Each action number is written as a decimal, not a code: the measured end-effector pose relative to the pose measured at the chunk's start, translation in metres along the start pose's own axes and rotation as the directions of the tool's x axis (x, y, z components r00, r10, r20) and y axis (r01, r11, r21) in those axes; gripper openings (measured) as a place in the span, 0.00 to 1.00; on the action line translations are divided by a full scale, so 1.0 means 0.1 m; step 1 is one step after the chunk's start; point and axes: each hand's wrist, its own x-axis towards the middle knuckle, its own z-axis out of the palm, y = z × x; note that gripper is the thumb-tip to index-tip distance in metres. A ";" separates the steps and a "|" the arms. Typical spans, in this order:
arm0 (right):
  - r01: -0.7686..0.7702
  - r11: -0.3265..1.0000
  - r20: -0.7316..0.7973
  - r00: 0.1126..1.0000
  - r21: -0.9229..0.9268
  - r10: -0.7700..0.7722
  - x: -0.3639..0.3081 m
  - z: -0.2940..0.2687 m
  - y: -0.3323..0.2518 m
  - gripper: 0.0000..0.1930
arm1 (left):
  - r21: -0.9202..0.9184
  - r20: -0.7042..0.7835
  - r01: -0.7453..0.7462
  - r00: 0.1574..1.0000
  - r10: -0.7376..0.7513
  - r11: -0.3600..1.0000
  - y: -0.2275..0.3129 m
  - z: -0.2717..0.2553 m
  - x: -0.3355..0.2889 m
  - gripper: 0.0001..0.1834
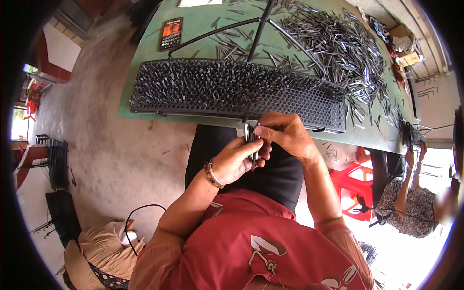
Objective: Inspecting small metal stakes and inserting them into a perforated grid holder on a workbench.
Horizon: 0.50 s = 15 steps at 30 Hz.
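A small bundle of thin, dark metal-like strips (250, 137) stands roughly upright in my left hand (237, 159), whose thumb and fingers are closed around it. My right hand (288, 136) has its thumb and fingers pinched at the upper end of the bundle, touching strips there; exactly how many it grips is hidden. Just beyond both hands lies a long black rack (309, 104) with a perforated, honeycomb-like top. Many upright strips (193, 84) fill its left and middle holes, while bare holes show toward the right. A thin black metal frame (255, 41) rises behind it.
The green table (147, 50) carries a large heap of loose strips (345, 53) at the back right and a phone-like device (171, 34) at the back left. A red plastic stool (340, 186) and a seated co-worker (408, 203) are at right. A cable (140, 208) curves at lower left.
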 end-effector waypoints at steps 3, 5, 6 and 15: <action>-0.188 0.972 -0.041 0.980 0.144 0.195 -0.05 -0.04 -0.06 0.11 | 0.021 -0.032 0.017 0.999 -0.016 1.000 -0.02 0.06 0.03 0.13; -0.197 0.973 -0.101 0.972 0.124 0.210 -0.06 -0.09 -0.08 0.10 | 0.099 -0.067 -0.002 0.998 0.008 0.995 -0.03 0.10 0.07 0.14; -0.192 0.974 -0.105 0.973 0.123 0.205 -0.06 -0.11 -0.08 0.10 | 0.104 -0.063 -0.003 0.998 0.009 0.995 -0.03 0.09 0.09 0.14; 0.117 0.986 -0.512 0.844 -0.117 -0.161 0.28 -0.16 -0.05 0.11 | 0.054 -0.114 -0.016 0.993 0.022 0.998 -0.06 0.05 0.30 0.13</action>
